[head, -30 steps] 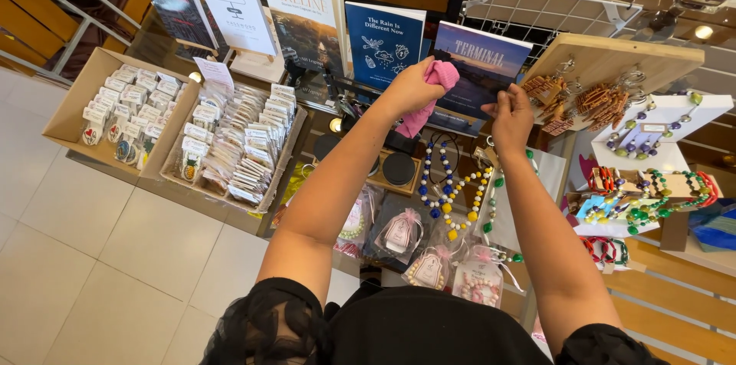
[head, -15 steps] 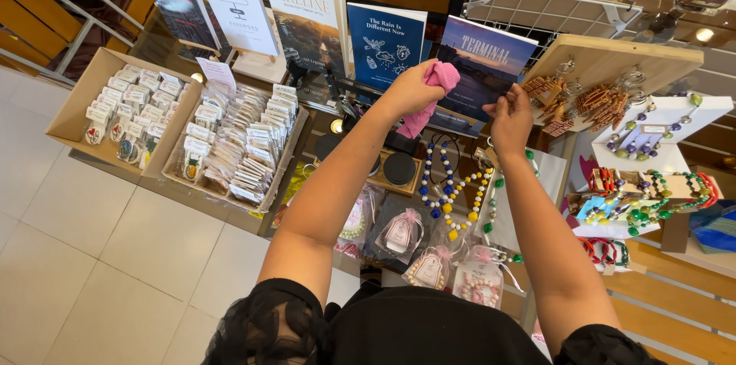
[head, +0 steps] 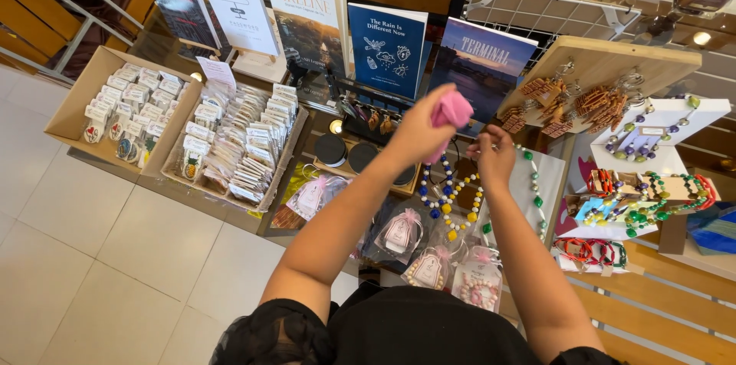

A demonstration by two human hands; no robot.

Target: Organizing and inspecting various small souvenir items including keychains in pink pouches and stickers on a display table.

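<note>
The left hand (head: 418, 131) pinches a bunched pink cloth (head: 451, 110) at the blue book's (head: 481, 66) lower edge, at twelve o'clock from the beaded necklaces (head: 448, 196), while the right hand (head: 494, 154), fingers curled, touches the strands, so the wiping looks only partly done.

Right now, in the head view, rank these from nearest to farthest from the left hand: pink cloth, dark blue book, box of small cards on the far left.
1. Pink cloth: held in the left hand.
2. Dark blue book: just above the hand, upright on the shelf.
3. Box of small cards: far left, well apart.
</note>
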